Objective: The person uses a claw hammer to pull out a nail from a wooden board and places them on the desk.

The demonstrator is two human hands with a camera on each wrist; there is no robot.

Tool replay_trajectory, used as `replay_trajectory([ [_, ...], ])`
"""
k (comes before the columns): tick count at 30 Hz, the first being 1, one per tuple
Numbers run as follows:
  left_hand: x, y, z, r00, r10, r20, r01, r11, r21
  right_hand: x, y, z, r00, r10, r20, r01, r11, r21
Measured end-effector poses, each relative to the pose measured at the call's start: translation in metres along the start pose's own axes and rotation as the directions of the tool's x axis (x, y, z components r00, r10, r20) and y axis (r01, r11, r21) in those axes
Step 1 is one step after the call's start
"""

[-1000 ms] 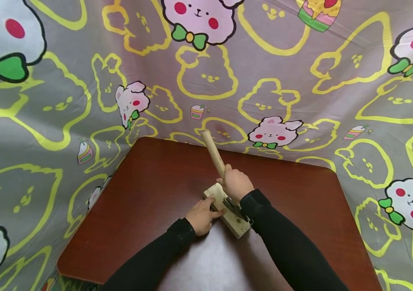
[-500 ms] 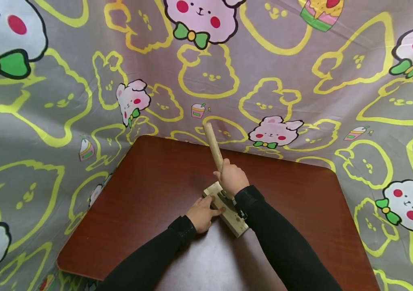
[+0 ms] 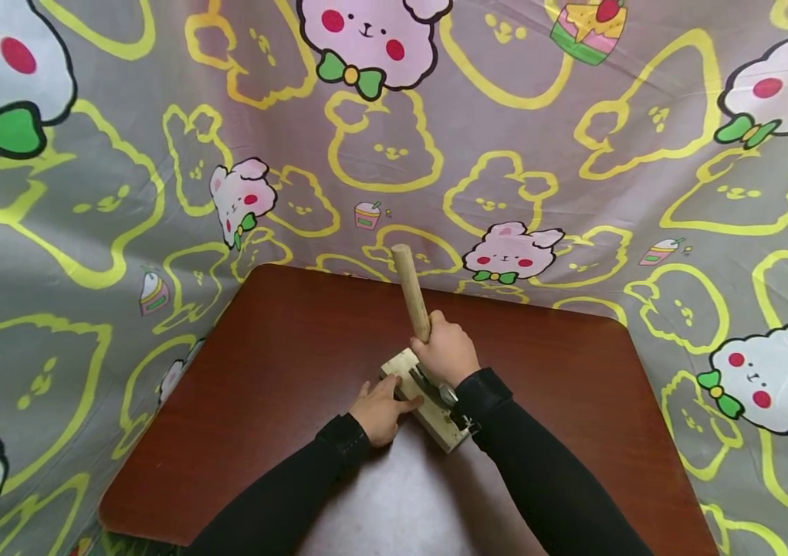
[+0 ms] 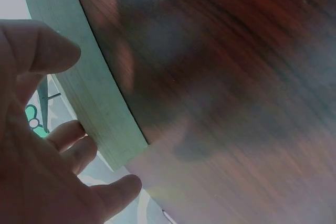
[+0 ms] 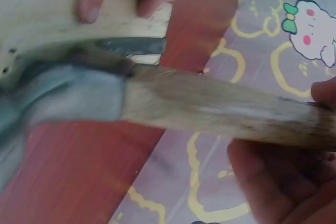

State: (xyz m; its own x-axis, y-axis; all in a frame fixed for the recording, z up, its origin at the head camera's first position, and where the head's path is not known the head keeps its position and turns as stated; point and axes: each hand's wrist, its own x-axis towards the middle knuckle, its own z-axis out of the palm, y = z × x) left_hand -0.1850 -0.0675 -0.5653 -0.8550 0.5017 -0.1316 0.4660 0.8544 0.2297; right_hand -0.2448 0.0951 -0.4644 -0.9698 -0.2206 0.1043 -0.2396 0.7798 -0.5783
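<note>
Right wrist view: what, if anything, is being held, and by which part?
A metal-headed tool: the right hand grips it partway along its wooden handle.

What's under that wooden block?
The wooden block lies on the brown table, visible alongside it; the patch directly beneath is covered, so anything else there can't be seen.

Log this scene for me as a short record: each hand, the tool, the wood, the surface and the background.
Left hand: fingers resting on the wooden block
Right hand: gripping the hammer by its wooden handle
Hammer position: metal head at the block; contact unclear
Block position: lying on the table
Table colour: reddish brown
Background: grey cloth with rabbit prints
Sleeves: black
</note>
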Motion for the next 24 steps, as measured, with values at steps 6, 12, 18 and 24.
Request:
replay_trajectory([
  [6,0.0,-0.003,0.008,0.999,0.028,-0.036,-0.028,0.999,0.024,0.016,-0.013,-0.013,0.998,0.031,0.051,-0.045,0.955,0.293],
  [12,0.001,-0.001,0.007,0.998,0.033,-0.048,-0.031,0.999,0.032,0.034,-0.034,-0.037,0.993,0.016,0.12,-0.076,0.851,0.52],
  [18,-0.001,0.002,0.003,0.997,0.051,-0.054,-0.048,0.998,0.051,0.047,-0.051,-0.051,0.984,0.013,0.18,-0.141,0.676,0.723],
  [24,0.001,-0.001,0.004,0.988,0.095,-0.121,-0.08,0.99,0.118,0.054,-0.065,-0.054,0.982,0.008,0.188,-0.155,0.603,0.782],
])
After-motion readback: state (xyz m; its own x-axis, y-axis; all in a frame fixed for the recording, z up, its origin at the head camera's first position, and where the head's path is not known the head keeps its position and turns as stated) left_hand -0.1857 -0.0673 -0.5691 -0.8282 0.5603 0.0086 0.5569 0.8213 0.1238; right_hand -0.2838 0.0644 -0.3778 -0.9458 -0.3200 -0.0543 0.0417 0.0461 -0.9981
